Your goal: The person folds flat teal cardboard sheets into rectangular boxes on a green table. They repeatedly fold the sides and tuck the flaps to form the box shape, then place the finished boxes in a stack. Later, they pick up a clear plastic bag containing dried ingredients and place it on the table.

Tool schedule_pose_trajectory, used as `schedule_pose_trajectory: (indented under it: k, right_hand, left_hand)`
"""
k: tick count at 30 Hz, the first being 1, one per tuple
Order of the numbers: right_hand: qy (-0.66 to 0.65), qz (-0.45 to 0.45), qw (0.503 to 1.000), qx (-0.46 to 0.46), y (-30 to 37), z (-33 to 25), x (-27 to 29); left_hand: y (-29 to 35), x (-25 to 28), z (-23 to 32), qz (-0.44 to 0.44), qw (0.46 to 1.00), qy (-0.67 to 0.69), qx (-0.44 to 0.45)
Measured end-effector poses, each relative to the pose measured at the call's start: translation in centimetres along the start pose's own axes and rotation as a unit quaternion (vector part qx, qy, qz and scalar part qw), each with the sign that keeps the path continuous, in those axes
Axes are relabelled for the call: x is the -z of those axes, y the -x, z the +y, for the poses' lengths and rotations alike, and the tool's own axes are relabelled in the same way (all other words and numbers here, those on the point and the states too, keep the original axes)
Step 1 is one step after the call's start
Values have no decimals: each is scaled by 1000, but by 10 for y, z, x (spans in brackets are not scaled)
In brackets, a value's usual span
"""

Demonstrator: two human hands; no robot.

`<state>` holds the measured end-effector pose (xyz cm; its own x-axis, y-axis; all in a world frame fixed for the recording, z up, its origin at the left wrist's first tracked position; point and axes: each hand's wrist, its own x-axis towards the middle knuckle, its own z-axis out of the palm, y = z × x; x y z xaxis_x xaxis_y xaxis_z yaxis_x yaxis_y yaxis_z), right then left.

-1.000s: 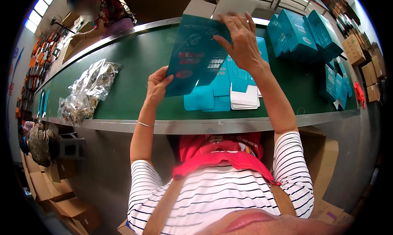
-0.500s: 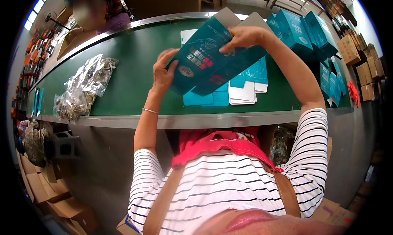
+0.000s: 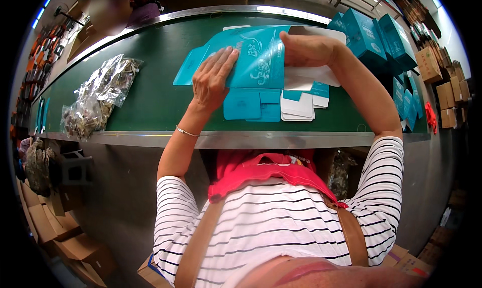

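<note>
A teal cardboard carton (image 3: 261,47) lies on its side, partly unfolded, over the stack of cards and flat pieces. My left hand (image 3: 213,79) rests flat on its top panel near the left end, fingers stretched out. A teal flap (image 3: 191,64) sticks out to the left past that hand. At the carton's right end, my right hand (image 3: 314,51) is at the opening between pale inner flaps. Its thumb is at the panel's edge, and its fingertips are hidden inside. Below the carton lie teal flat pieces (image 3: 242,106) and white cards (image 3: 296,109).
Clear bags of brownish contents (image 3: 100,97) lie left on the green table (image 3: 165,77). Teal cartons (image 3: 364,39) stand at the far right, beside a red object (image 3: 431,117). A person (image 3: 113,12) is across the table. A grey stool (image 3: 76,167) stands lower left.
The carton has turned from tilted upright to lying flatter, with another panel facing up. My left hand has moved from its left edge onto its top; my right hand has moved into the right-end opening.
</note>
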<state>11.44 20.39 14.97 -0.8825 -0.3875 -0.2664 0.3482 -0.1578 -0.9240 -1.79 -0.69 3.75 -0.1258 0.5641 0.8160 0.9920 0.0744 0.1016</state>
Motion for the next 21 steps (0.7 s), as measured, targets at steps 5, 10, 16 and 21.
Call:
schedule_pose_trajectory:
  k: [5, 10, 16, 21]
  right_hand:
    - [472, 291, 760, 340, 42, -39, 20]
    - [260, 323, 869, 271, 3, 51, 43]
    - [-131, 202, 925, 293, -42, 87, 33]
    - [94, 309, 874, 364, -39, 69, 29]
  left_hand:
    - [13, 27, -28, 3, 977, 113, 181]
    - [15, 25, -20, -34, 896, 284, 339]
    - [6, 25, 6, -15, 627, 653, 424]
    - [28, 10, -21, -50, 718, 554, 418]
